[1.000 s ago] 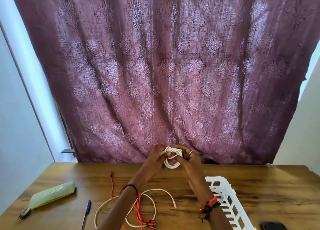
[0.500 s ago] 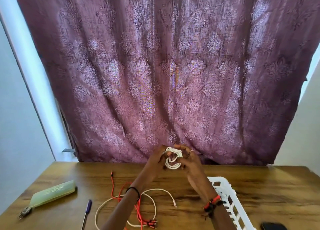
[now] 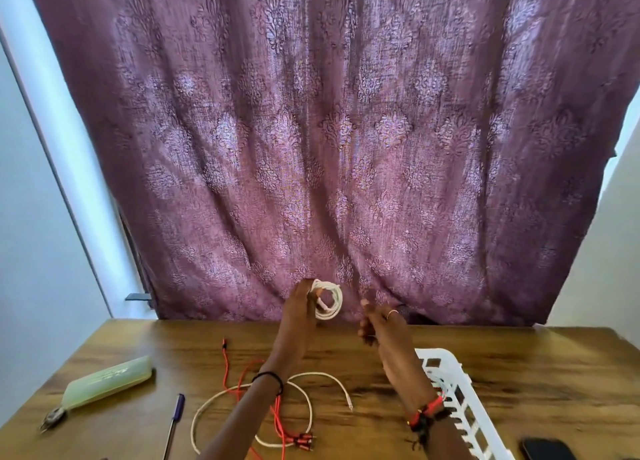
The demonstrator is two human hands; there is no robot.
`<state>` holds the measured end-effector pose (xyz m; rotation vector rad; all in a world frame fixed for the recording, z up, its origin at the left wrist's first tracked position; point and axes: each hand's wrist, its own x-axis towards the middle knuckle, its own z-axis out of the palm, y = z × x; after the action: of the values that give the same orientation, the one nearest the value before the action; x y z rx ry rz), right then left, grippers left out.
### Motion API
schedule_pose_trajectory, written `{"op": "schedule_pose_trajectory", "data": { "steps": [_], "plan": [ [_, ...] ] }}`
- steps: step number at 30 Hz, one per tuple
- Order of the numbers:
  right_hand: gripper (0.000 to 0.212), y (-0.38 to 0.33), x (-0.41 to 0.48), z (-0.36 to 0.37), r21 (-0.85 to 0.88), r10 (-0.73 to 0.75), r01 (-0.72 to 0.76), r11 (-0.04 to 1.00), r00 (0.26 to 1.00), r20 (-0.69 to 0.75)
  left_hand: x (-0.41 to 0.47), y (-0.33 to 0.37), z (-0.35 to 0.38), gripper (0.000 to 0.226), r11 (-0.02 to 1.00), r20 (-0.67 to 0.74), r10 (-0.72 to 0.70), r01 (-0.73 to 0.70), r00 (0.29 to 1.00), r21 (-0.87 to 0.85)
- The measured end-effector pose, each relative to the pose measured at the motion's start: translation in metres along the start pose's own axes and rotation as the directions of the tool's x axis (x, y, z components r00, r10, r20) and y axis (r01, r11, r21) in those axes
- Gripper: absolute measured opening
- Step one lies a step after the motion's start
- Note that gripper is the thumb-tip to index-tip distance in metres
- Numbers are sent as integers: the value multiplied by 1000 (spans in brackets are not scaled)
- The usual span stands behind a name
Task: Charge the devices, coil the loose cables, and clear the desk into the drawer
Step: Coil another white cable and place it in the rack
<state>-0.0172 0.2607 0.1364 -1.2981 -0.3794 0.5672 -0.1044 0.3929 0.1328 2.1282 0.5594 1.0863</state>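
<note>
1. The fingers point(image 3: 309, 291) of the left hand point(image 3: 299, 309) curl round one small coil of white cable point(image 3: 331, 303) and hold it in the air, above the far edge of the desk and in front of the curtain.
2. The right hand point(image 3: 381, 324) is just beside the coil and does not touch it. Its fingers are loosely curled with nothing visible in them, though this part is blurred. One thin ring point(image 3: 393, 314) sits on a finger.
3. One loose white cable point(image 3: 311, 374) lies in a wide loop on the brown wooden desk point(image 3: 519, 373) beneath the forearms, crossed by one tangled red cable point(image 3: 225, 366).
4. To the left lie one blue pen point(image 3: 175, 421) and one pale green pouch point(image 3: 107, 383).
5. To the right stand one white slotted plastic basket point(image 3: 450, 369) and, near the corner, one black phone point(image 3: 547, 449).
6. One patterned purple curtain point(image 3: 346, 148) hangs behind.
</note>
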Motion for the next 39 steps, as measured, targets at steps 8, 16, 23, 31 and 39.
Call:
{"op": "schedule_pose_trajectory", "data": {
  "steps": [8,16,23,31,39],
  "plan": [
    [25,-2,-13,24,-130,-71,65,989,997,-39,-20,19,13,31,997,-5,78,-78,997,-14],
    [14,-1,-11,19,-126,-90,83,989,994,-55,-21,22,14,32,992,5,120,-120,993,-28],
    [17,2,-7,7,-247,-123,111,963,992,-34,-22,24,11,44,996,122,82,-76,989,-53],
    [18,-15,-8,-7,-750,-301,370,548,924,235,-18,20,6,39,987,185,158,-150,970,-58],
    [15,-41,1,-23,-811,-102,466,354,881,462,-22,10,6,26,994,150,87,-77,985,-73]
  ]
}}
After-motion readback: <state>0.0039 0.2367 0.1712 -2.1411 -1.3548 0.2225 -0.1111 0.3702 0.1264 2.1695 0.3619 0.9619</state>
